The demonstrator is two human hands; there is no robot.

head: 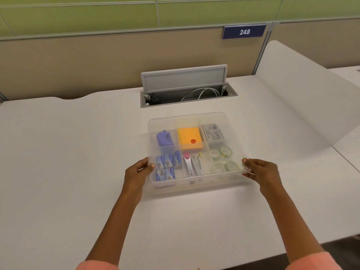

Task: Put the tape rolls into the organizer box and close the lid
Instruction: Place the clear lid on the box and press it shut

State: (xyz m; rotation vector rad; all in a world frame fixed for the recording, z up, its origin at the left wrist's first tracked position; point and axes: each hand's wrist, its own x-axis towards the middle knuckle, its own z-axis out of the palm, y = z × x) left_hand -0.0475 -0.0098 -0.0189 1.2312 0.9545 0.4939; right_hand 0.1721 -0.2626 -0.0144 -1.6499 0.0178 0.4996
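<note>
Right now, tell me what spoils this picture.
Head view: wide-angle bend curves the desk edge and wall lines; the lid hazes the tape rolls under it; soft shadow before the box; both sleeves blur at the bottom.

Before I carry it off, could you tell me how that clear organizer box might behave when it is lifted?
The organizer box is probably light, since it holds only small stationery. Its thin clear plastic may flex, so lifting at both sides, where the left hand and right hand hold it, seems wise. The tape rolls lie loose, so tilting could shift them.
</note>
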